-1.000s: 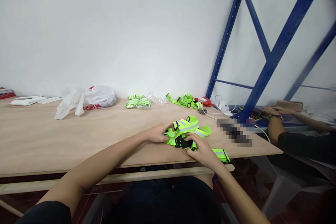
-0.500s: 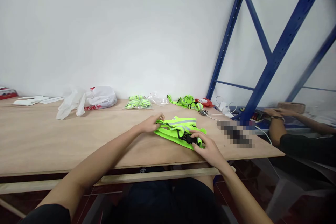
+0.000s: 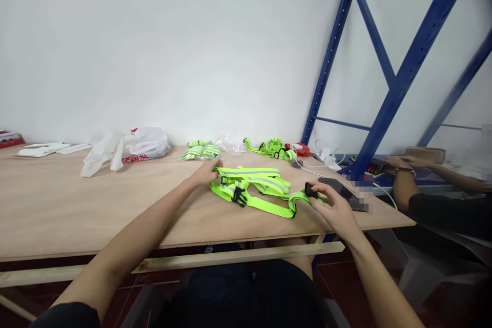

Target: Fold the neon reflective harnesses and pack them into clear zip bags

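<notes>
A neon-yellow strap bundle (image 3: 265,177) with grey reflective stripes lies on the wooden table, its lower strap looping toward the front edge. My left hand (image 3: 209,171) pinches the bundle's left end. One black buckle part (image 3: 239,196) rests on the strap near the middle. At the right end, my right hand (image 3: 333,206) grips a second black buckle part (image 3: 309,190) between thumb and fingers, with a length of strap trailing from it to the bundle.
Behind lie bagged strap packs (image 3: 202,150), a clear bag (image 3: 230,144), another loose strap harness (image 3: 271,148) and a white plastic bag (image 3: 148,142). A dark object (image 3: 338,189), partly pixelated, lies right. Blue shelf posts (image 3: 397,82) and a person's arm (image 3: 403,187) are further right.
My right hand has moved right with one buckle part, drawing the strap out. My left hand has shifted left with its end. The two buckle parts now lie apart, and the bundle is more spread.
</notes>
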`<state>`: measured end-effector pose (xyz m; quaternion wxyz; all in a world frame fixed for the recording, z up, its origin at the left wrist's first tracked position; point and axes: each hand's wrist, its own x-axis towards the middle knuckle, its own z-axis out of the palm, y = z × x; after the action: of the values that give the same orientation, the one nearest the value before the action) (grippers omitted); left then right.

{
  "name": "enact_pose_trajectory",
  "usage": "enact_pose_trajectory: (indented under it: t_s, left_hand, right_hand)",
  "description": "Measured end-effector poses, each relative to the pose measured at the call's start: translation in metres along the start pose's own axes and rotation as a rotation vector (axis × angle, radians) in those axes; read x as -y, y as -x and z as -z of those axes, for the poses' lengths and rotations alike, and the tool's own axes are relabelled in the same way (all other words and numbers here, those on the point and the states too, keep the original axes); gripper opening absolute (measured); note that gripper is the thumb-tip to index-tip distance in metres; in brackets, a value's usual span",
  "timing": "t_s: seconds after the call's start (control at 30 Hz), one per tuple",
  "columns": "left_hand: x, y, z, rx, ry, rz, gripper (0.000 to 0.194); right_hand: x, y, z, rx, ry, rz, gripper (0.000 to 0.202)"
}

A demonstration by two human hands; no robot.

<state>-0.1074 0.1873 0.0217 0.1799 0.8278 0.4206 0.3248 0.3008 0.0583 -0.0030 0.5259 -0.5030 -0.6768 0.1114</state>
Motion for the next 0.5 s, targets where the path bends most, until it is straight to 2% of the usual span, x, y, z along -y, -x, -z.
enact_pose_trajectory:
  t_s: [0.13,0.3,0.43,0.5]
  left_hand:
    - [-0.002,0.003,-0.004,0.062,0.001,-0.039,0.046]
    - [-0.019,0.007,-0.020,0.231,0.043,-0.106,0.072]
    - [-0.031,0.008,-0.028,0.392,0.119,-0.106,0.104]
    - [-0.038,0.009,-0.036,0.428,0.147,-0.130,0.115]
  right_hand:
    - [-0.010,0.002,-0.010,-0.018,-0.038,-0.096,0.036]
    - [-0.006,0.007,-0.037,0.198,0.034,-0.063,0.040]
    - [0.006,0.012,-0.047,0.364,0.139,-0.030,0.047]
    - [0.016,0.014,-0.054,0.424,0.170,-0.011,0.049]
